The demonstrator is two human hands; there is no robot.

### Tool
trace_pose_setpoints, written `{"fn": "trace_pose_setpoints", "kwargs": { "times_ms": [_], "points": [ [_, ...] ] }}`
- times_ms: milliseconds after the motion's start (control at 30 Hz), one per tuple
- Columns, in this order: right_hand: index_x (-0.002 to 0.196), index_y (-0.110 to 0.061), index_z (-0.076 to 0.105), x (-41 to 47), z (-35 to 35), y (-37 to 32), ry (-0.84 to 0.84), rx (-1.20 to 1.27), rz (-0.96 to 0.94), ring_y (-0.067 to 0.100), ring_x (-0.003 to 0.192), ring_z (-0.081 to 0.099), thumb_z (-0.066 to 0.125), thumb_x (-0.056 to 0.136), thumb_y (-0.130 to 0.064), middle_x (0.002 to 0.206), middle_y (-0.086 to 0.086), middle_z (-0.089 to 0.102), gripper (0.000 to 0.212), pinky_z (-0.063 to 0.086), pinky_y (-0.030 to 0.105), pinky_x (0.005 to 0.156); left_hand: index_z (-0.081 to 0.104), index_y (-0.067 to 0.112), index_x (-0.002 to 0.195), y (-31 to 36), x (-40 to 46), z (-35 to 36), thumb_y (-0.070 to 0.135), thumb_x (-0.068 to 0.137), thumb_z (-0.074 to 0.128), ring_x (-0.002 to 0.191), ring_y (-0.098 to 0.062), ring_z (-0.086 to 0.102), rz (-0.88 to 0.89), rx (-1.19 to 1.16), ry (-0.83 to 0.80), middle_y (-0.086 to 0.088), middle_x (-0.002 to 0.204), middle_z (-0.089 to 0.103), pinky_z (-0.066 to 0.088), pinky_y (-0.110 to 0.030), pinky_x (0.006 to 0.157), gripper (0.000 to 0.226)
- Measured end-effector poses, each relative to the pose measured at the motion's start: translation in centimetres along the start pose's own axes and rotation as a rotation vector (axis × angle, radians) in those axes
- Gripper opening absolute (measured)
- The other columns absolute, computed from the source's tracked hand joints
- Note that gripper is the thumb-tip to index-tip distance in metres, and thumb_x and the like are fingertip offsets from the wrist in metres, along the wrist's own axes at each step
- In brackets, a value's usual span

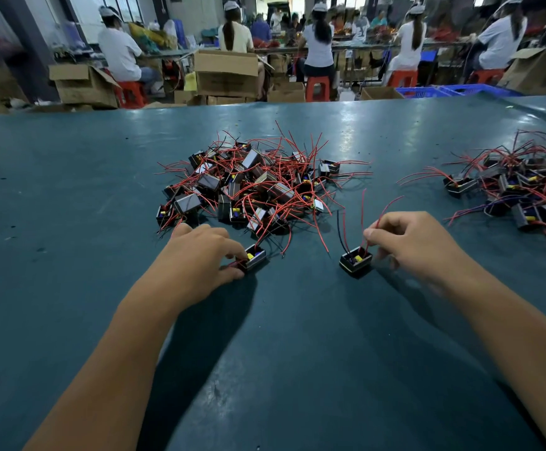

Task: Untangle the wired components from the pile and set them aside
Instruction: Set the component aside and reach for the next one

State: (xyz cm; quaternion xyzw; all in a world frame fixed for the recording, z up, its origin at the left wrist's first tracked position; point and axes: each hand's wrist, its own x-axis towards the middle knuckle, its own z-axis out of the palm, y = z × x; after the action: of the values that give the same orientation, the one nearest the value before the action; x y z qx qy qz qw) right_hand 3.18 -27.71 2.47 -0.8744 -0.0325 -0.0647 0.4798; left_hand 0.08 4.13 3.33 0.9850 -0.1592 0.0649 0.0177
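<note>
Both hands low over the teal tabletop (69,190), each on one freed unit. Left hand (200,255): fingers curled, pinching a small black component (256,257) at the near edge of the pile; its red wires look still caught in the tangle. Right hand (414,245): fingers bent, pinching the red wires (383,213) of a second component (356,262), which sits on the tabletop clear of the rest. Beyond, main pile (252,183) still large and knotted. Far right, set-aside heap (522,190), smaller. Judged roughly a third done; most of the pile is left.
</note>
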Motion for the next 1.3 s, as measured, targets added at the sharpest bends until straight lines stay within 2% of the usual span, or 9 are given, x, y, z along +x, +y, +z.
{"fn": "trace_pose_setpoints", "kwargs": {
  "times_ms": [67, 200, 300, 433, 600, 767, 933, 1100, 1300],
  "points": [
    [0.072, -0.005, 0.067, 0.1, 0.0, 0.0, 0.040, 0.073, 0.072, 0.027, 0.057, 0.064, 0.068, 0.091, -0.016, 0.081, 0.018, 0.072, 0.022, 0.045, 0.029, 0.047, 0.066, 0.039, 0.120, 0.3, -0.1, -0.5, 0.054, 0.087, 0.066, 0.110, -0.013, 0.053, 0.054, 0.019, 0.121, 0.014, 0.113, 0.062, 0.024, -0.034, 0.091, 0.036],
    [0.072, -0.003, 0.064, -0.1, 0.1, -0.1, 0.011, 0.142, 0.183, 0.016, 0.055, 0.063, 0.064, 0.094, -0.014, 0.081, 0.017, 0.072, 0.025, 0.041, 0.026, 0.044, 0.074, 0.018, 0.093, 3.7, -0.3, -1.3, 0.028, 0.088, 0.070, 0.079, -0.016, 0.059, 0.238, -0.208, 0.750, 0.007, 0.084, 0.065, 0.039, -0.039, 0.079, 0.011],
    [0.078, -0.001, 0.062, -0.5, 0.3, -0.6, -0.055, 0.268, 0.224, 0.019, 0.055, 0.061, 0.062, 0.096, -0.010, 0.080, 0.019, 0.067, 0.020, 0.046, 0.025, 0.044, 0.068, 0.016, 0.097, 8.2, -0.2, 0.2, 0.034, 0.085, 0.074, 0.070, -0.009, 0.055, 0.227, -0.586, 0.509, 0.007, 0.082, 0.062, 0.046, -0.032, 0.070, 0.022],
    [0.090, 0.003, 0.063, -1.5, 1.0, -1.3, -0.263, 0.438, 0.274, 0.018, 0.060, 0.066, 0.062, 0.095, -0.009, 0.080, 0.018, 0.070, 0.013, 0.055, 0.023, 0.051, 0.058, 0.021, 0.115, 10.4, 0.8, 3.7, 0.055, 0.076, 0.079, 0.081, -0.001, 0.050, 0.037, -0.614, 0.110, 0.009, 0.100, 0.059, 0.041, -0.020, 0.074, 0.056],
    [0.085, 0.001, 0.062, -1.8, 1.7, -1.2, -0.360, 0.478, 0.335, 0.017, 0.055, 0.066, 0.066, 0.093, -0.012, 0.074, 0.015, 0.069, 0.016, 0.054, 0.022, 0.048, 0.068, 0.021, 0.101, 9.7, 1.7, 4.4, 0.039, 0.079, 0.082, 0.074, -0.001, 0.049, 0.024, -0.617, 0.137, 0.003, 0.092, 0.062, 0.037, -0.014, 0.066, 0.031],
    [0.071, -0.007, 0.061, -1.2, 1.9, 0.2, -0.162, 0.024, 0.254, 0.025, 0.045, 0.061, 0.080, 0.081, -0.028, 0.055, 0.014, 0.066, 0.030, 0.048, 0.027, 0.042, 0.068, 0.024, 0.097, 9.6, 1.6, 4.6, 0.035, 0.078, 0.084, 0.067, 0.009, 0.048, -0.002, -0.680, 0.117, 0.012, 0.080, 0.055, 0.035, -0.010, 0.060, 0.028],
    [0.097, -0.019, 0.050, -1.3, 1.5, 0.0, -0.076, -0.281, 0.284, 0.016, 0.038, 0.060, 0.081, 0.069, -0.058, 0.052, 0.005, 0.068, 0.057, 0.038, 0.021, 0.036, 0.068, 0.024, 0.099, 9.5, 1.6, 4.7, 0.039, 0.079, 0.082, 0.068, 0.003, 0.048, -0.006, -0.672, 0.117, 0.011, 0.083, 0.057, 0.034, -0.012, 0.060, 0.030],
    [0.074, -0.025, 0.045, -1.8, 1.5, -1.1, 0.193, -0.295, -0.367, 0.007, 0.055, 0.050, 0.072, 0.086, -0.035, 0.057, -0.009, 0.051, 0.031, 0.033, 0.015, 0.051, 0.068, 0.023, 0.100, 9.4, 1.6, 4.5, 0.041, 0.079, 0.082, 0.079, -0.006, 0.054, 0.008, -0.676, 0.100, 0.007, 0.092, 0.062, 0.043, -0.019, 0.069, 0.031],
    [0.096, -0.020, 0.064, -2.6, 3.1, -1.3, -0.148, -0.215, -0.567, 0.008, 0.088, 0.063, 0.076, 0.085, -0.030, 0.092, -0.011, 0.065, 0.019, 0.050, 0.026, 0.081, 0.062, 0.025, 0.087, 8.9, 1.2, 4.5, 0.036, 0.081, 0.081, 0.069, -0.002, 0.047, 0.056, -0.673, 0.121, 0.008, 0.082, 0.054, 0.033, -0.014, 0.061, 0.023]
  ]
}}
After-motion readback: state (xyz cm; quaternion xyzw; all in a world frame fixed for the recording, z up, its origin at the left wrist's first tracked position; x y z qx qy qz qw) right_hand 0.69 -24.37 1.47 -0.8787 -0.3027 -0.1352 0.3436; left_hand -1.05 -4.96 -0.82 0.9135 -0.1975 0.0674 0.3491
